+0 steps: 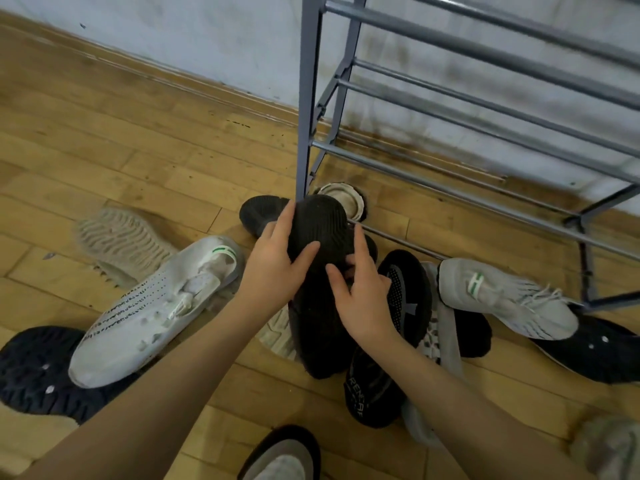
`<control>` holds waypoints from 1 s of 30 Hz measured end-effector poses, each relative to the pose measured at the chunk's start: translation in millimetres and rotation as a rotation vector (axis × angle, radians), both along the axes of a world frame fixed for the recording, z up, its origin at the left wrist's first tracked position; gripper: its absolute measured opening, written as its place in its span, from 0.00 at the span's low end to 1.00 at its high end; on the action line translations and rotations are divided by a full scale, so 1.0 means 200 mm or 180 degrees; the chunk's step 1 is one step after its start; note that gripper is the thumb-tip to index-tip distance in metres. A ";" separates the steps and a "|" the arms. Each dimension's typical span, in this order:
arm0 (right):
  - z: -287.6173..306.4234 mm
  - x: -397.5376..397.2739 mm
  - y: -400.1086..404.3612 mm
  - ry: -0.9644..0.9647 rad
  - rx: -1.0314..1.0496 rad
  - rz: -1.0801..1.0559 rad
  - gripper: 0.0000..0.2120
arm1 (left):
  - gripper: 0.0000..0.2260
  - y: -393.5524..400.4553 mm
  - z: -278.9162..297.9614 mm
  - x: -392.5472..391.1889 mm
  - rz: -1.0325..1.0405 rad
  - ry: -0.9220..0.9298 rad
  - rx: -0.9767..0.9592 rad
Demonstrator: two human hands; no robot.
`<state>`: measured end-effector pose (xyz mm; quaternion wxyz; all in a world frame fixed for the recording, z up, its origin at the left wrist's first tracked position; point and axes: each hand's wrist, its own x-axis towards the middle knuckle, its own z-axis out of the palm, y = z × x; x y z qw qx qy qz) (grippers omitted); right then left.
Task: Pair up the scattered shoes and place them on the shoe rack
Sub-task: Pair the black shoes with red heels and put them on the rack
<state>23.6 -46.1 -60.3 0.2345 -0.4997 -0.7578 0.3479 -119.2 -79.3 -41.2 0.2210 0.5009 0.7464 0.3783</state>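
A black knit shoe (320, 317) is held up over the pile, toe pointing at the grey shoe rack (485, 109). My left hand (273, 261) grips its left side, thumb across the top. My right hand (363, 292) holds its right side, fingers curled at the collar. Another black shoe (258, 213) lies just behind, by the rack's front post. Scattered round them are a white perforated shoe (149, 313) on the left and a grey shoe with a green tab (502, 296) on the right. The rack's rails are bare.
Wooden floor with several more shoes: an upturned beige sole (117, 244), dark soles at far left (38, 372) and far right (595, 351), a black sandal (370, 393) and a black-and-grey shoe (280, 459) near the bottom edge. A stained wall (207, 39) is behind the rack.
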 end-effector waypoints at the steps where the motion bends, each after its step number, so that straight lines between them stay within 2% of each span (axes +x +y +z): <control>1: 0.03 0.02 -0.01 0.0049 0.0047 0.0015 0.33 | 0.31 -0.02 0.03 0.01 -0.0078 -0.0069 0.0088; 6: 0.23 0.10 0.00 0.0186 0.0275 0.0004 0.25 | 0.29 -0.13 0.17 0.05 -0.0557 -0.0575 0.0324; 12: 0.42 0.20 -0.01 0.0681 0.0594 0.0116 0.22 | 0.25 -0.21 0.33 0.11 -0.0717 -0.0269 0.0763; 16: 0.52 0.25 -0.06 0.0939 0.0723 0.0087 0.19 | 0.22 -0.22 0.45 0.15 -0.0760 -0.0406 0.0809; 19: 0.61 0.28 -0.07 0.1082 0.1003 0.0045 0.19 | 0.20 -0.22 0.55 0.18 -0.0773 -0.0302 0.1092; 24: 0.70 0.30 -0.04 0.1190 0.1367 0.0174 0.19 | 0.15 -0.15 0.65 0.20 -0.0897 -0.0665 0.1226; 27: 0.59 0.31 -0.10 0.0949 0.1007 0.0358 0.20 | 0.12 -0.15 0.55 0.22 -0.0988 -0.0460 0.1116; 30: 0.38 0.33 -0.19 0.0581 0.0437 0.0485 0.23 | 0.13 -0.18 0.34 0.24 -0.0901 -0.0178 0.0910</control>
